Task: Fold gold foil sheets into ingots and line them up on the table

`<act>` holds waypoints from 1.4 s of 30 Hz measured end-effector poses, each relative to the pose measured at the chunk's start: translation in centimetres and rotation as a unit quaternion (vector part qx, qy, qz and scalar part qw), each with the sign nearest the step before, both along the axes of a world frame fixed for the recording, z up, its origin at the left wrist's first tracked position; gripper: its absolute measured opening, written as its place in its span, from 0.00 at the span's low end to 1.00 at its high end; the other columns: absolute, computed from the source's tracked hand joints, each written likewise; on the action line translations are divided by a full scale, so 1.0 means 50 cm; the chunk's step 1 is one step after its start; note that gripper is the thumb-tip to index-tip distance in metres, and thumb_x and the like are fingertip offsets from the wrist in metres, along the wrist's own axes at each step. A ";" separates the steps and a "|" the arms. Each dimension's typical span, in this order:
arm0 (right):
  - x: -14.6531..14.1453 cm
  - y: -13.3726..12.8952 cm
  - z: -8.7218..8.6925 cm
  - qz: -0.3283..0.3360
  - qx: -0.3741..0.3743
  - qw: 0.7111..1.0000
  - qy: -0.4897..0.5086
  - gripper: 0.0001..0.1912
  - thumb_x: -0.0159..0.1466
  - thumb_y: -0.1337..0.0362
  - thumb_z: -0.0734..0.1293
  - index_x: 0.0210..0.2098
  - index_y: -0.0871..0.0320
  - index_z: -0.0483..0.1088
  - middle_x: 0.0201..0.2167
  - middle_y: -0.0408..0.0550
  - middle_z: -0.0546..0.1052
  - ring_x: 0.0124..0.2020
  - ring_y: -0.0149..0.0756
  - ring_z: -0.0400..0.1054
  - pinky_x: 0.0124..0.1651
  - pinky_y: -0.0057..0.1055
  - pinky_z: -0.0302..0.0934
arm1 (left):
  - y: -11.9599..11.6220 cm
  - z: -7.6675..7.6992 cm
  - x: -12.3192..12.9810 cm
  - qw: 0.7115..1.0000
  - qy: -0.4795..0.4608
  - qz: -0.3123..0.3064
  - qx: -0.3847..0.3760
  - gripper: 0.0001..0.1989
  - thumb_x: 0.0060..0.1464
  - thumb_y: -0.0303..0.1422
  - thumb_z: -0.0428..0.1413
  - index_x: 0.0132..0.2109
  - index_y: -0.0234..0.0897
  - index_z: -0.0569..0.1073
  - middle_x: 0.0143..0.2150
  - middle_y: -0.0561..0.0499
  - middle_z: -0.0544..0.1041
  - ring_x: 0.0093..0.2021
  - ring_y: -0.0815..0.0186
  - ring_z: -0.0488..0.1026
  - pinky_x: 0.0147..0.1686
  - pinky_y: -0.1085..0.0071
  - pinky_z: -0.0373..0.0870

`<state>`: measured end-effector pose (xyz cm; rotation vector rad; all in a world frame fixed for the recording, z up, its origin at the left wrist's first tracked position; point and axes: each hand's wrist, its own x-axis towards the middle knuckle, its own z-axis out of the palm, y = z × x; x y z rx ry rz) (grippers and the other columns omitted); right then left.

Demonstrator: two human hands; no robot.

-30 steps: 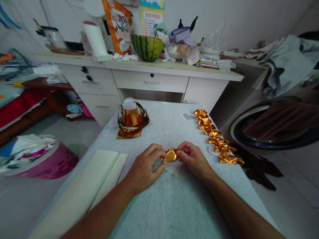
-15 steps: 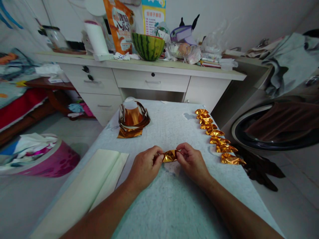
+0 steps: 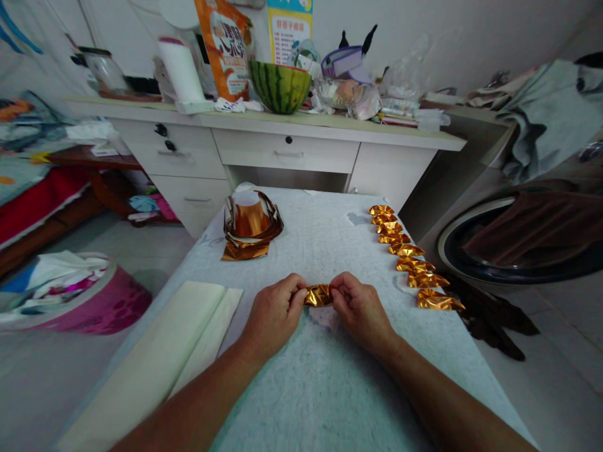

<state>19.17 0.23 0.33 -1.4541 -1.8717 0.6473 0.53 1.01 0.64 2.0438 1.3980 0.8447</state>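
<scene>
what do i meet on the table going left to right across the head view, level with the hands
Pale folded sheet → left hand → gold-wrapped piece held between both hands → right hand → nearest gold piece of the row.

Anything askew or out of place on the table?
The nearest crinkled gold foil piece lined up at right seems to poke past the edge of the pale blue-grey table, as if set too far out.

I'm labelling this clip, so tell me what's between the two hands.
In the head view, a crinkled gold foil piece, its ends held by the left hand and right hand.
</scene>
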 end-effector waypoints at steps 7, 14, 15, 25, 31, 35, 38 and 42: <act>-0.004 -0.003 0.004 0.024 0.011 1.000 0.000 0.04 0.62 0.70 0.60 0.34 0.57 0.66 0.18 0.37 0.66 0.19 0.26 0.59 0.25 0.23 0.50 | 0.004 -0.002 0.000 1.000 0.011 0.000 -0.005 0.06 0.59 0.30 0.47 0.37 0.39 0.68 0.30 0.55 0.73 0.31 0.67 0.70 0.31 0.73 0.60; -0.002 -0.006 0.003 0.029 0.027 0.999 -0.005 0.05 0.61 0.70 0.60 0.34 0.58 0.66 0.19 0.37 0.67 0.20 0.26 0.59 0.26 0.23 0.51 | 0.005 0.002 -0.004 0.999 -0.010 -0.030 -0.012 0.09 0.61 0.32 0.45 0.35 0.39 0.68 0.29 0.55 0.70 0.31 0.67 0.69 0.33 0.72 0.61; -0.002 -0.005 0.003 0.029 0.027 0.999 -0.004 0.04 0.61 0.70 0.60 0.34 0.58 0.66 0.19 0.37 0.66 0.20 0.26 0.59 0.26 0.23 0.50 | 0.005 0.002 -0.005 0.999 -0.015 -0.037 -0.011 0.09 0.62 0.32 0.45 0.35 0.39 0.69 0.30 0.55 0.70 0.31 0.67 0.69 0.33 0.72 0.61; 0.002 -0.005 0.007 0.050 0.046 0.998 -0.013 0.06 0.63 0.69 0.59 0.37 0.58 0.67 0.22 0.39 0.70 0.21 0.27 0.62 0.27 0.23 0.53 | 0.004 0.000 -0.002 0.997 -0.063 -0.033 -0.033 0.10 0.62 0.32 0.45 0.39 0.39 0.70 0.33 0.53 0.74 0.35 0.65 0.71 0.36 0.71 0.63; 0.002 -0.006 0.004 0.064 0.054 0.996 -0.009 0.06 0.63 0.70 0.59 0.37 0.58 0.66 0.24 0.40 0.71 0.24 0.27 0.64 0.30 0.23 0.54 | 0.003 0.005 -0.003 0.995 -0.069 -0.057 -0.041 0.09 0.63 0.33 0.45 0.37 0.38 0.69 0.31 0.55 0.72 0.33 0.67 0.69 0.34 0.71 0.61; 0.001 -0.007 0.010 0.070 0.043 0.997 0.014 0.05 0.64 0.69 0.59 0.38 0.57 0.65 0.23 0.38 0.69 0.22 0.27 0.62 0.28 0.23 0.53 | 0.002 0.008 -0.005 0.992 -0.112 -0.039 -0.050 0.10 0.63 0.33 0.45 0.37 0.38 0.69 0.31 0.55 0.71 0.33 0.67 0.69 0.34 0.72 0.62; 0.001 -0.007 0.011 0.068 0.030 0.997 0.033 0.06 0.64 0.68 0.58 0.39 0.57 0.65 0.23 0.38 0.69 0.22 0.26 0.62 0.27 0.22 0.53 | 0.001 0.007 -0.004 0.987 -0.146 -0.033 -0.052 0.10 0.63 0.35 0.45 0.38 0.38 0.69 0.31 0.55 0.71 0.34 0.67 0.69 0.35 0.73 0.63; 0.001 -0.007 0.008 0.063 0.026 0.997 0.037 0.07 0.64 0.69 0.58 0.38 0.57 0.66 0.24 0.39 0.70 0.23 0.26 0.62 0.28 0.22 0.53 | 0.002 0.006 0.000 0.985 -0.156 -0.042 -0.053 0.11 0.63 0.35 0.46 0.38 0.38 0.70 0.32 0.54 0.72 0.34 0.67 0.70 0.36 0.73 0.64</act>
